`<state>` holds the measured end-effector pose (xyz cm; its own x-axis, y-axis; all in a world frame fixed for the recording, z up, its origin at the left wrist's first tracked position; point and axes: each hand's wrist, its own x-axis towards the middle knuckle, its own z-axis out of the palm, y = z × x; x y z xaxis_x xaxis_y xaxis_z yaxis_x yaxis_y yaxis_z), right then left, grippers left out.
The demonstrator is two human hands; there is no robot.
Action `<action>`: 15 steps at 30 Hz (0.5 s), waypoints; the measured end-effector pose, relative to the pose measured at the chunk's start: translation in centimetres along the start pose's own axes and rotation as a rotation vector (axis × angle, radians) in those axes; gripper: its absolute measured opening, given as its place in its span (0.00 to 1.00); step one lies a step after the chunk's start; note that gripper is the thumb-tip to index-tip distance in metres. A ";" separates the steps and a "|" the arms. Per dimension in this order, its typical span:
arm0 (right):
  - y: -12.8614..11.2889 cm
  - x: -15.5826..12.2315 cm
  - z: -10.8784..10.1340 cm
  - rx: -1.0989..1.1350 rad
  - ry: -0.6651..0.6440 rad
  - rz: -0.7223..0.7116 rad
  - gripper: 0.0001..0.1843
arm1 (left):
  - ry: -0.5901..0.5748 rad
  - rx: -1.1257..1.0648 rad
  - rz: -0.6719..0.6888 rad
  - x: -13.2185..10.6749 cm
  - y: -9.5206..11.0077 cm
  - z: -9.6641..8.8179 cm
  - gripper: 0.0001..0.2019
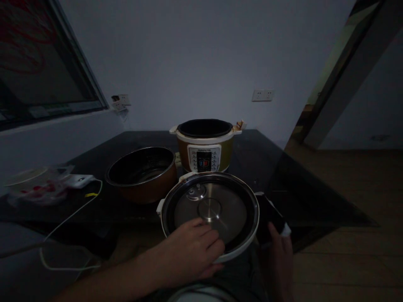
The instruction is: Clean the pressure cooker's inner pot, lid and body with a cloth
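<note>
The left hand (198, 249) grips the near rim of a round lid (231, 207), its fingers bent over the metal inner face, which is turned up toward the person. The lid is tilted at the near edge of the dark table (308, 201), in front of the cooker (206, 147). To the right, the right hand (281, 247) is at the near end of a dark, pale-edged item (271, 216); whether it grips or only touches this cannot be told in the dim light. The open inner pot (151, 193) stands left of the cooker, and farther left lie a plastic bag (47, 186) and a white power strip (78, 180).
</note>
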<state>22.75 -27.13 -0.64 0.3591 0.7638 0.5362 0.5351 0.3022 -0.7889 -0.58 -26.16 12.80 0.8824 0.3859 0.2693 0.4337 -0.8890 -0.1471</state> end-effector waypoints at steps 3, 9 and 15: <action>-0.6 -0.3 -1.8 0.070 0.221 0.107 0.31 | 0.002 -0.038 -0.025 -0.2 -0.1 0.1 0.12; -2.3 -0.2 -3.4 0.154 -0.186 -0.202 0.21 | 0.168 -0.310 -0.184 -0.9 -0.4 0.3 0.36; -5.4 2.2 -0.6 0.223 -0.643 -0.627 0.18 | 0.394 -0.537 -0.100 -1.7 -1.2 0.2 0.27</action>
<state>21.10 -27.43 4.92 -0.4758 0.5732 0.6671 0.3051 0.8189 -0.4861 -2.56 -25.72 12.34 0.6661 0.4445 0.5989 0.2693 -0.8922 0.3626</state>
